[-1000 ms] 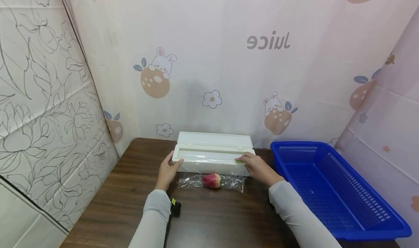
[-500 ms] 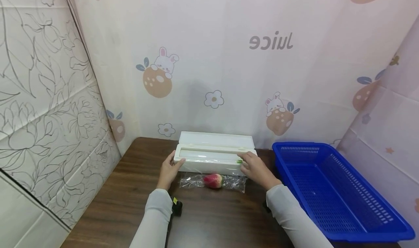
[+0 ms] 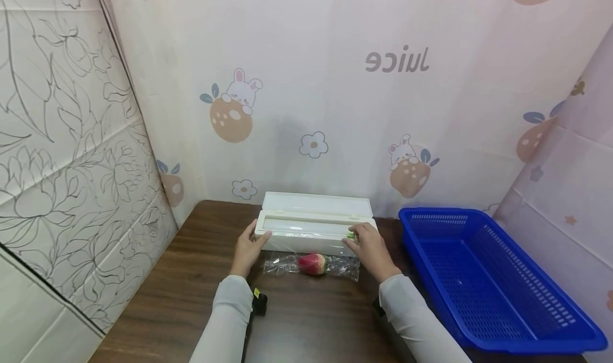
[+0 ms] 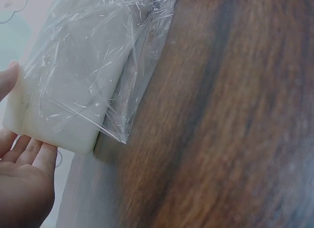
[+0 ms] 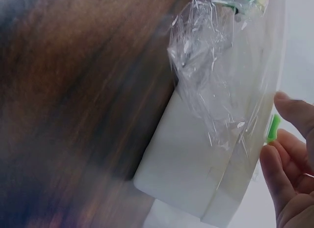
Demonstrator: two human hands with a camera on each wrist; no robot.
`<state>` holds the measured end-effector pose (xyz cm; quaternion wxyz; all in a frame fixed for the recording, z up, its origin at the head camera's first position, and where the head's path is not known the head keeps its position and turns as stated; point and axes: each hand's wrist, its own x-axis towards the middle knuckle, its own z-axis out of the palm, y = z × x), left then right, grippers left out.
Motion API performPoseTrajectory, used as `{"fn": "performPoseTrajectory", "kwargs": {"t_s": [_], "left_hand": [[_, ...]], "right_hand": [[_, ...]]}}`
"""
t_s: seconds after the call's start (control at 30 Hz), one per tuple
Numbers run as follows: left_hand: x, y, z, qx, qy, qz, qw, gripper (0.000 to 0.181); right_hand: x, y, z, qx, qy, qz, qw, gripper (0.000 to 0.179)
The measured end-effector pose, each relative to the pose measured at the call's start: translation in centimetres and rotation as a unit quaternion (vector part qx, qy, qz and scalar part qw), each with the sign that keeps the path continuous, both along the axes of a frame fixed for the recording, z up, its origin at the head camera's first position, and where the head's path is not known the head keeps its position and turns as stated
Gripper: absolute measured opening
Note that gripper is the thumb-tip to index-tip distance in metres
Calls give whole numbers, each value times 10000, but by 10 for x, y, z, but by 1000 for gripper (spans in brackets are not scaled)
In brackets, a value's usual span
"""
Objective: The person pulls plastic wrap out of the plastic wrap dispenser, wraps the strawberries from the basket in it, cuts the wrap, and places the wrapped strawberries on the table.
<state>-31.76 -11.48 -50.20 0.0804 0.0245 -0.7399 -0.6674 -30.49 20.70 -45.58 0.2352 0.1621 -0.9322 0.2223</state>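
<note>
A white cling film dispenser lies across the back of the table with its lid tipped back. My left hand grips its left end, thumb on the front edge; in the left wrist view the fingers curl against the end face. At the right end, my right hand has thumb and fingertips around a small green slider on the rim. Clear film hangs over the front. Under the film in front of the box lies a red fruit with a pale end.
A blue perforated basket stands to the right of the dispenser, close to my right forearm. Brown wood table extends in front and to the left. A printed curtain hangs directly behind the table.
My right hand's fingers have spread from the green slider and come back around it, with the wrist drawn slightly left. The left hand keeps its grip; dispenser and fruit stay put.
</note>
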Motion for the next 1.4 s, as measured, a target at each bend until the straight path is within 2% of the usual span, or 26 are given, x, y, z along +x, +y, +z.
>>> {"fn": "performPoseTrajectory", "kwargs": {"t_s": [0.73, 1.4], "left_hand": [[-2, -1, -3, -74, -30, -12, 10000, 77], [1, 0, -1, -150, -29, 28, 9999, 76]], "right_hand": [[-4, 3, 3, 344, -205, -139, 9991, 24], [0, 0, 4, 283, -149, -125, 9994, 19]]}}
